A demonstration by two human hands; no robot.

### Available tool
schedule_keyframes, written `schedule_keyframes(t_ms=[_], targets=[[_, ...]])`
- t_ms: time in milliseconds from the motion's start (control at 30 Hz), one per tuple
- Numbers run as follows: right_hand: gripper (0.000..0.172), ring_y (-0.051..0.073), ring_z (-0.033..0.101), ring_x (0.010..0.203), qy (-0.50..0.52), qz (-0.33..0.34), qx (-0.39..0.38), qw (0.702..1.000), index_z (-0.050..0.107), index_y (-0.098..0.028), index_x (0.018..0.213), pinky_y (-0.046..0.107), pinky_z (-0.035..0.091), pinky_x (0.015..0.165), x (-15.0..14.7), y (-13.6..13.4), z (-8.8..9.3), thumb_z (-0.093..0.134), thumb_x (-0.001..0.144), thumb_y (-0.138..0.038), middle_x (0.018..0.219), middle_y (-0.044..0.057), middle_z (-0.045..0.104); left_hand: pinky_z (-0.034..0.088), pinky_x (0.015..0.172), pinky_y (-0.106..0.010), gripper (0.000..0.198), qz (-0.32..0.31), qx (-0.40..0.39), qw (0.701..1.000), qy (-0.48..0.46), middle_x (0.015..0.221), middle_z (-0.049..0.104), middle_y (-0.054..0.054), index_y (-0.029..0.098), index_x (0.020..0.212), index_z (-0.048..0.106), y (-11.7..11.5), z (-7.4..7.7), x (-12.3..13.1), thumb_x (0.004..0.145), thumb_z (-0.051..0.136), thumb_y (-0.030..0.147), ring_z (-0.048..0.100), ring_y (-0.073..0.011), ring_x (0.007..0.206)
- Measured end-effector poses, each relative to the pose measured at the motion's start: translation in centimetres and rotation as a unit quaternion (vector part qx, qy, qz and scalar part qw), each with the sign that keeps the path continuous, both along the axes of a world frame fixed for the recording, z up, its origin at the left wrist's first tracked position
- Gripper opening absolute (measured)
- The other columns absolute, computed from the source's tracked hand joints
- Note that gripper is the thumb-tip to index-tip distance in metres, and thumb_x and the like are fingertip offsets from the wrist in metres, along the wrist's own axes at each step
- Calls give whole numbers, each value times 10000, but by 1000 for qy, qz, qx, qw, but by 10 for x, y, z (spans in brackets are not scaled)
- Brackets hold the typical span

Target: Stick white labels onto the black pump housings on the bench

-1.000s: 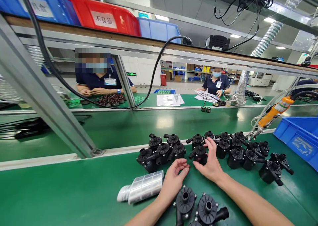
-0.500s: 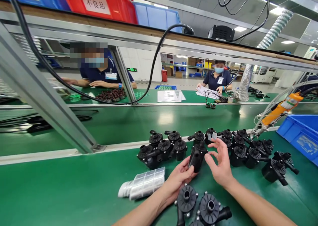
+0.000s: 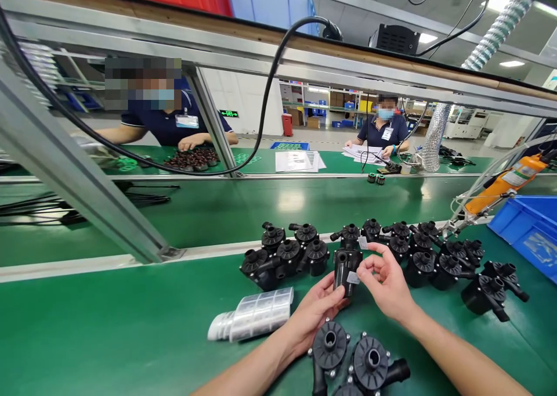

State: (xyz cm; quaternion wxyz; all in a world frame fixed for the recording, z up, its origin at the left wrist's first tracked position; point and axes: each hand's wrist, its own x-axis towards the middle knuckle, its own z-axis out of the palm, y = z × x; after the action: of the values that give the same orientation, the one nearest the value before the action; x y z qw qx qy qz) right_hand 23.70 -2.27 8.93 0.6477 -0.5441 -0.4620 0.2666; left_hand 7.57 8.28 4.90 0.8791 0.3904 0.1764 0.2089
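Note:
My left hand (image 3: 319, 306) is wrapped round a black plastic pump (image 3: 343, 266), its side turned up toward me. Between thumb and fingertip, my right hand (image 3: 385, 280) pinches a small silvery label (image 3: 353, 277) against the pump's side. A second small label (image 3: 362, 243) clings to a raised fingertip of the same hand. Beside my left forearm lies a loose roll of clear label sheet (image 3: 256, 315). Close below my hands stand more pumps (image 3: 329, 344) with round ribbed tops.
Behind my hands several black pumps (image 3: 289, 254) stand in groups, with more at the right (image 3: 483, 294). A blue bin (image 3: 528, 227) sits at the right edge, near an orange tool (image 3: 505, 184). A slanted metal post (image 3: 87, 152) rises at left. Two co-workers sit across the bench.
My right hand has brought one label down onto the pump's side, its fingers now closed in a pinch. The pump has turned slightly in my left hand. The view has shifted a little.

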Motion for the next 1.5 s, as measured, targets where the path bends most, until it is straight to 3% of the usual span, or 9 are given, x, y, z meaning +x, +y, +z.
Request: schedule_keyframes(t_ms=[300,900,1000,1133,1200,1267,1367,1433,1500], targets=[[594,161,602,739,-32,1,-58,998,419,-231,1428,263,399,604,2,-3,9,740,952,-385,882,-6,694,539,942,-284,650,0,14,1000,17,1221,800,-87,243,1288,764,0,-10,2,701,1021,351,721,-222,1094],[568,153,573,652,-116,-61,-52,990,430,-237,1434,274,436,601,-2,-3,4,729,966,-359,842,-25,701,560,952,-308,690,12,21,1000,15,1246,798,-112,215,1301,754,-2,-8,2,682,1031,343,737,-262,1121],[501,148,579,599,-225,-86,-18,970,438,-242,1426,284,454,572,-4,-6,3,688,1000,-324,851,-20,720,549,938,-283,691,7,24,1000,15,1225,805,-98,227,1309,755,-2,-8,2,686,1030,343,744,-235,1078],[381,184,650,666,-396,-141,52,906,510,-237,1391,345,540,683,2,-9,0,637,1044,-332,968,60,764,550,934,-287,649,2,29,999,16,1199,805,-98,227,1294,768,-2,-6,0,715,1012,388,740,-222,1043],[507,194,651,664,-393,-169,25,903,481,-218,1441,359,542,680,7,-8,0,682,1015,-405,997,80,757,557,931,-298,650,4,31,999,13,1194,800,-107,218,1307,763,-3,-4,-1,733,995,419,733,-235,1070],[746,180,615,593,-343,-162,-42,924,379,-195,1527,340,517,617,10,-6,2,754,945,-473,929,43,739,556,969,-319,656,5,42,999,14,1194,799,-108,217,1334,750,-3,-1,-1,753,977,422,721,-260,1140],[962,177,618,576,-251,-85,-125,956,276,-210,1587,305,490,575,9,-1,5,836,842,-447,858,-11,721,490,1138,-400,681,-11,81,997,12,1291,781,-109,231,1378,728,-3,4,-1,742,963,301,657,-312,1313],[996,206,682,674,-218,-41,-135,966,272,-239,1597,310,521,621,8,0,5,857,804,-381,933,15,743,385,1250,-453,722,-10,95,995,-1,1402,739,-94,262,1376,733,-2,5,-2,683,919,178,577,-337,1427],[1067,249,732,806,-231,-16,-133,964,267,-261,1618,341,559,711,9,-2,5,889,755,-330,1054,59,750,298,1305,-475,675,14,97,995,-13,1438,723,-78,271,1326,769,-1,5,-3,663,852,178,509,-355,1493]])
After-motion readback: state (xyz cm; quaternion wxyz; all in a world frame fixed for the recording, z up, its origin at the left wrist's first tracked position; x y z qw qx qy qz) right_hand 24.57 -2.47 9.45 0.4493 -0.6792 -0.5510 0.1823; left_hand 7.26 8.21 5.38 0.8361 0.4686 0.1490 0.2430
